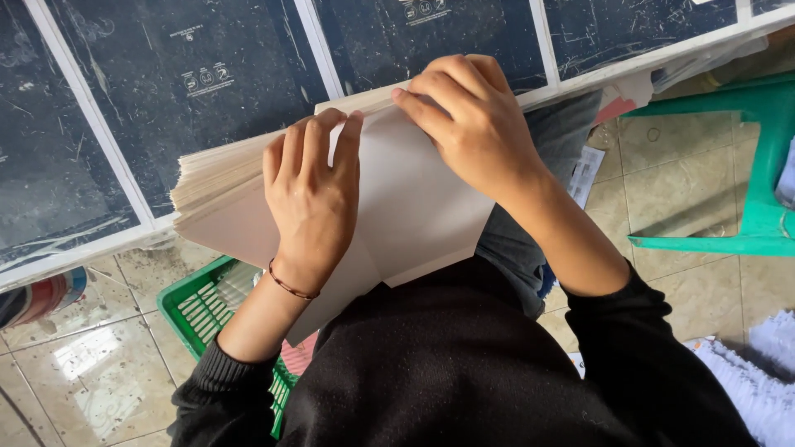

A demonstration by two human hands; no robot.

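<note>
We see our left hand [310,199] lying flat on the top sheet [414,207] of a thick stack of beige paper [219,186], fingers together and stretched toward the far edge of the stack, palm pressing the sheet down. Our right hand [472,116] sits at the stack's far right corner, fingers curled and bunched on the sheet's edge; whether they pinch it or only press on it, we cannot tell. The sheet lies under both hands, between them, its near corner hanging over our lap. The stack rests partly on the near edge of a dark, scratched worktop [190,83] with white strips. A green plastic basket [203,302] stands on the tiled floor [91,364] below our left wrist, a green stool [745,165] to the right.
</note>
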